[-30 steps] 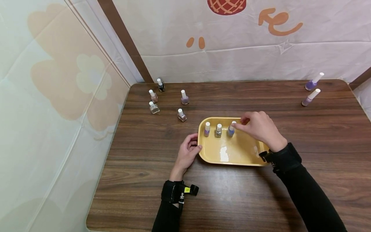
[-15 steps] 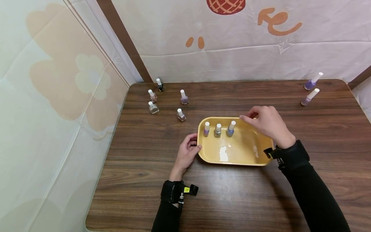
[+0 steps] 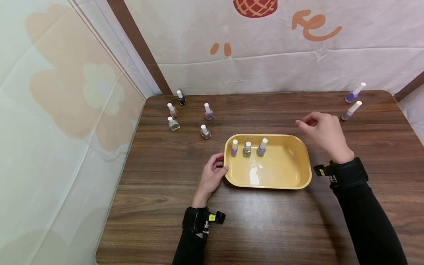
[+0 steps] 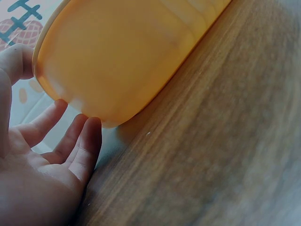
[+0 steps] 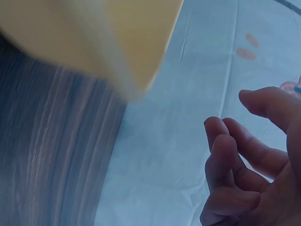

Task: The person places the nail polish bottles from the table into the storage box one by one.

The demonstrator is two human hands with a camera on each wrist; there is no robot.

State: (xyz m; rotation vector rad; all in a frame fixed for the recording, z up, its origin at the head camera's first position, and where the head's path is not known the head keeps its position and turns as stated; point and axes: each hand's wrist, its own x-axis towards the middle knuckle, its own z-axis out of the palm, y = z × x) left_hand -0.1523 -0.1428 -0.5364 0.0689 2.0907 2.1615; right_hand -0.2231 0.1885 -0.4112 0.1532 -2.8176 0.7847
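A yellow tray (image 3: pixel 275 187) sits on the wooden table with three nail polish bottles standing along its back left: a purple one (image 3: pixel 234 150), a clear, dark-flecked one (image 3: pixel 247 151) and a blue one (image 3: pixel 261 150). My left hand (image 3: pixel 212 175) holds the tray's left end, thumb at the rim and fingertips against the outer wall, as the left wrist view shows. Over the table beyond the tray's back right corner is my right hand (image 3: pixel 326 134). Its fingers are loosely bent with nothing between them, and two purple nail polish bottles (image 3: pixel 352 96) (image 3: pixel 347 115) stand farther right.
Several more nail polish bottles stand at the back left: a black one (image 3: pixel 181 99), a pinkish one (image 3: pixel 173 112), a clear one (image 3: pixel 173 126), a mauve one (image 3: pixel 208 115) and a brownish one (image 3: pixel 206 134). A printed cloth (image 3: pixel 265 70) hangs behind the table (image 3: pixel 159 184).
My right hand has let go of the blue nail polish bottle in the tray and moved right and back, past the rim. The left hand stays at the tray.
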